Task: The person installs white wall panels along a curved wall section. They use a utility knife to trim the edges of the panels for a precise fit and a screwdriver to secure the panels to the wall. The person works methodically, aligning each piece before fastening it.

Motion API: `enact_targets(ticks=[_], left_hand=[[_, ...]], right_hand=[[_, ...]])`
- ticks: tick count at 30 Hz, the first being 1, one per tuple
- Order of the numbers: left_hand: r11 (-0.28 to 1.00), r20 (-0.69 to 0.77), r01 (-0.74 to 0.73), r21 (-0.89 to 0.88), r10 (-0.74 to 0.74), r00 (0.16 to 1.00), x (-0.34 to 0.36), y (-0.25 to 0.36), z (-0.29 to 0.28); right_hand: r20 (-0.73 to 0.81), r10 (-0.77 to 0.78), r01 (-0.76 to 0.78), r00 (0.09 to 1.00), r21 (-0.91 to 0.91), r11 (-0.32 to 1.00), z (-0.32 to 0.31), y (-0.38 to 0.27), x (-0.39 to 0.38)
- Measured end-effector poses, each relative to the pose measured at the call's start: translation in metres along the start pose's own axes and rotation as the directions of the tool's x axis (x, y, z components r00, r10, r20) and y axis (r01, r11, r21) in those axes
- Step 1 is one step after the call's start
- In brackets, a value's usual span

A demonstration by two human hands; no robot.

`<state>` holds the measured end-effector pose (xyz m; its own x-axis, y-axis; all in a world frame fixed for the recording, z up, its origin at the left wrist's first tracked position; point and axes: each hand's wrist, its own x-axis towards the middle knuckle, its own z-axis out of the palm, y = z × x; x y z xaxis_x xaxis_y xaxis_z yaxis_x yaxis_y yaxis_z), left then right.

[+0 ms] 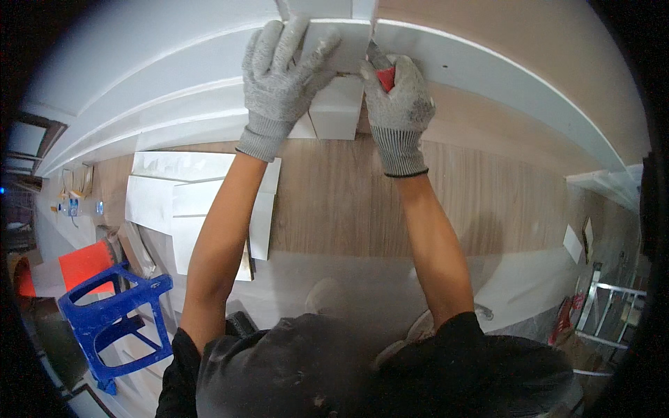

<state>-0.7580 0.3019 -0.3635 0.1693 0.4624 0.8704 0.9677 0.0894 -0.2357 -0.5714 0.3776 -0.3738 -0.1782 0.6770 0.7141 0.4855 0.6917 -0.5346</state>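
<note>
My left hand [277,83] in a grey knit glove has its fingers spread against a white board [317,35] high on the wall. My right hand [398,104], gloved the same, grips a red-handled blade tool [385,76], its metal end at the narrow vertical joint between that board and the long white strip [488,49] to the right. Below, between my hands, a pale panel [334,115] stands against the wall, partly hidden by my left glove.
Loose white panels [167,209] lie on the wood-look surface [327,195]. A blue plastic stool [111,327] and a red-orange object [80,268] stand lower left, with small bottles [73,207] above them. An aluminium ladder [613,306] is at the right.
</note>
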Motion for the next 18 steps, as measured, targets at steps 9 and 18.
enact_targets(ticks=[9,18], left_hand=[[0.999,0.103,-0.028,0.026,0.025,0.994,0.013,-0.004,-0.015],[0.999,0.018,-0.041,-0.013,0.041,0.999,0.013,-0.008,-0.008]], right_hand=[[0.018,0.276,-0.276,0.961,0.135,0.952,-0.005,0.011,-0.027],[0.089,0.245,-0.259,0.965,0.226,0.939,0.013,0.000,-0.045]])
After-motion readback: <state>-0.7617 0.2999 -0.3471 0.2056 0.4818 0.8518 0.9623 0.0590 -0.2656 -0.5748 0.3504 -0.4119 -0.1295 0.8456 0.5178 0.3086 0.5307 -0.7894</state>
